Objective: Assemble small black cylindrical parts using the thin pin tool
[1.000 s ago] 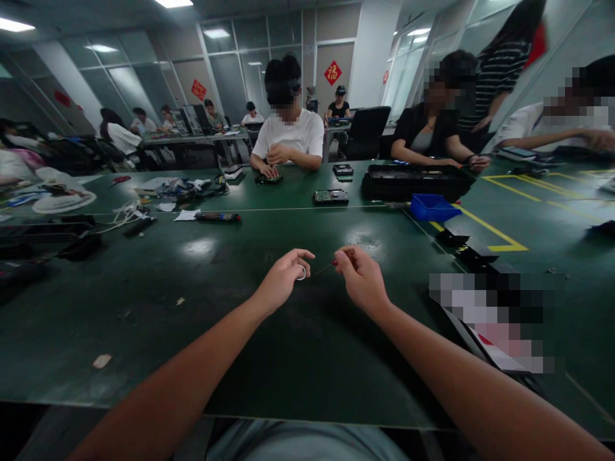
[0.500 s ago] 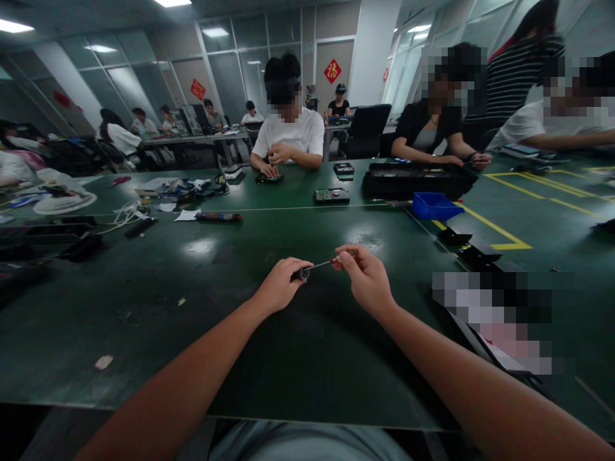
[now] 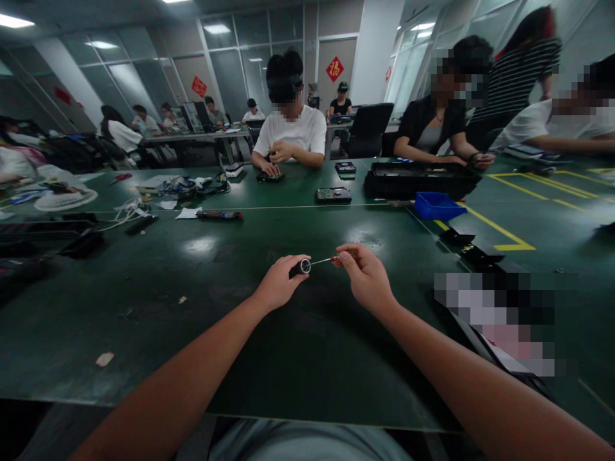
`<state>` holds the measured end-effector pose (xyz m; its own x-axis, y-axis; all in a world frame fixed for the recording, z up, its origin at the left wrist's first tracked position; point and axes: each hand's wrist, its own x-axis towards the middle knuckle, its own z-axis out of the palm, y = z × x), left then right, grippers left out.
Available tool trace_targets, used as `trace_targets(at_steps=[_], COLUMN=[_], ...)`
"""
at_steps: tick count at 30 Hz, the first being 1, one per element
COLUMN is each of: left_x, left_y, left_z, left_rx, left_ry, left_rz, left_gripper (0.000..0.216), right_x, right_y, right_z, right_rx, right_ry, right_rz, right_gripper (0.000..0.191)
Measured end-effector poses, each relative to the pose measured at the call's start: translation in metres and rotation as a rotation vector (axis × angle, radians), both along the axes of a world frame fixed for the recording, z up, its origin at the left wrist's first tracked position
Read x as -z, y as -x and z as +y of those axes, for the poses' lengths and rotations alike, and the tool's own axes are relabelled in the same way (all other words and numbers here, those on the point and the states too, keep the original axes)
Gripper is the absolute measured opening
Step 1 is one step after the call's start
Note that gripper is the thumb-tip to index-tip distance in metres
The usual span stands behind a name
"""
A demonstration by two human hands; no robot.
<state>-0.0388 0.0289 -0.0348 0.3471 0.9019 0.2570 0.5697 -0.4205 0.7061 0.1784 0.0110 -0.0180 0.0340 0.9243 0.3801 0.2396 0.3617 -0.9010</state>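
Observation:
My left hand [image 3: 279, 282] is closed around a short black cylinder [image 3: 298, 268], its round, silvery-rimmed open end turned to the right. In my right hand [image 3: 366, 275], thumb and fingers pinch the reddish handle of a thin screwdriver [image 3: 321, 261]. The metal shaft points left and its tip reaches the cylinder's open end; whether the tip is inside I cannot tell. Both hands are just above the green table [image 3: 288, 365]. Most of the handle and the cylinder's far end are hidden by my fingers.
Beyond my hands lie a dark pen-like tool [image 3: 220, 215], a hard drive [image 3: 333, 194] and a blue tray [image 3: 438, 206]. Black parts [image 3: 480, 257] and a blurred item [image 3: 500, 326] lie to the right. A co-worker [image 3: 291, 134] sits opposite, handling a device.
The black cylinder has turned slightly, so its round end shows more fully and sits a little higher. My right hand still grips the screwdriver in nearly the same place.

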Motion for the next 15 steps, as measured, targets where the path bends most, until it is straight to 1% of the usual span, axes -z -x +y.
trace_targets(at_steps=[4, 7, 9, 12, 15], left_x=[-0.002, -0.005, -0.005, -0.005, -0.005], left_y=[-0.001, -0.001, -0.001, 0.0, 0.0], left_z=[-0.002, -0.003, -0.003, -0.003, -0.003], left_rx=[0.005, 0.004, 0.005, 0.01, 0.017], left_ry=[0.008, 0.013, 0.007, -0.004, -0.011], left_rz=[0.01, 0.016, 0.013, 0.016, 0.03], left_gripper=[0.039, 0.039, 0.039, 0.039, 0.039], right_x=[0.001, -0.005, -0.011, -0.015, -0.015], right_y=[0.0, -0.001, -0.003, -0.003, -0.002], right_z=[0.001, -0.001, -0.002, -0.004, -0.005], right_rx=[0.032, 0.076, 0.136, 0.179, 0.161], right_ry=[0.024, 0.035, 0.058, 0.049, 0.044], right_rz=[-0.018, -0.125, -0.27, -0.365, -0.38], right_gripper=[0.024, 0.028, 0.039, 0.058, 0.061])
